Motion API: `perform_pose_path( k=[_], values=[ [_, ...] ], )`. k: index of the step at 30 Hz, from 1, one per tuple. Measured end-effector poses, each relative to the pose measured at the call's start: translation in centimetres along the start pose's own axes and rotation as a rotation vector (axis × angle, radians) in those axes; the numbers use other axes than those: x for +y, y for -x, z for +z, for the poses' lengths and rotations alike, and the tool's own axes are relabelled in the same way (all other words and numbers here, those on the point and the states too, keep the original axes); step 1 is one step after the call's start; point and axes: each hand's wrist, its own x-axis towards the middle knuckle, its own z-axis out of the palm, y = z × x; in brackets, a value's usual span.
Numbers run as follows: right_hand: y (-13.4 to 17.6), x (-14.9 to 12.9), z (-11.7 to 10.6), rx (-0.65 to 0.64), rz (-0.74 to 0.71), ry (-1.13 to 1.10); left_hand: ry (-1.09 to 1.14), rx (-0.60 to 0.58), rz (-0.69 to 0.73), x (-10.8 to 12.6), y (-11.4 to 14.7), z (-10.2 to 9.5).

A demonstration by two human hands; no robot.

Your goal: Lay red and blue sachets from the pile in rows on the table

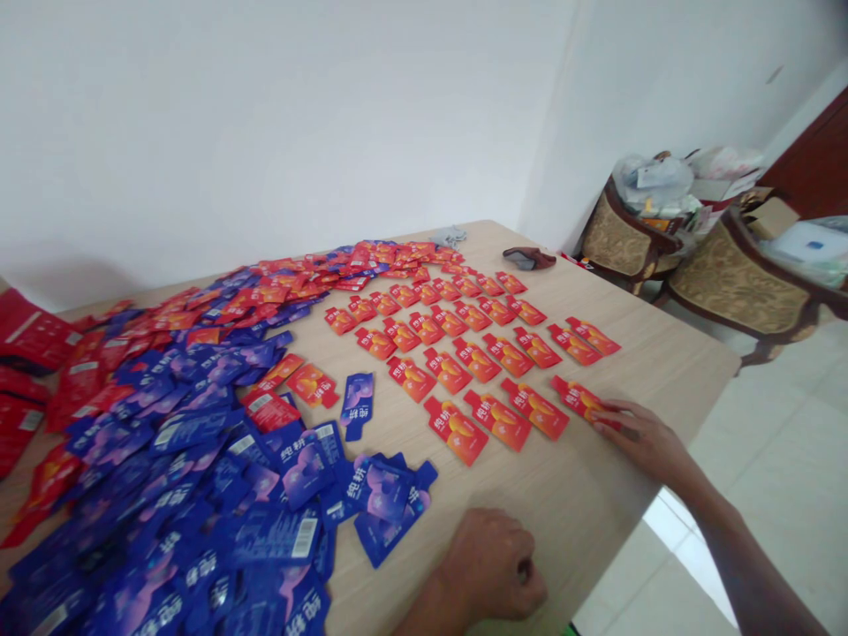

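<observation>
My right hand is at the table's right edge, its fingers on the lower end of a red sachet with an orange fruit print. This sachet lies at the right end of the nearest row of red sachets. More rows of the same red sachets lie face up behind it, spaced apart. My left hand rests on the table near the front edge, curled into a loose fist, with nothing seen in it. Just left of it are blue sachets at the edge of a heap.
A big heap of blue sachets covers the table's left side, with red sachets mixed in towards the wall. Red boxes stand far left. A dark cloth item lies at the far corner. Loaded chairs stand beyond the table.
</observation>
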Motion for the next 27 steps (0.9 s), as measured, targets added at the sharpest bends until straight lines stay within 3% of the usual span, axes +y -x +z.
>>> perform_pose_path(
  k=[14, 27],
  values=[
    [0.9, 1.1, 1.4, 0.081, -0.183, 0.134, -0.002, 0.071, 0.050, -0.3, -0.1, 0.9],
    [1.5, -0.4, 1.6, 0.198, -0.223, 0.159, -0.017, 0.112, 0.044, -0.1, -0.1, 1.0]
  ],
)
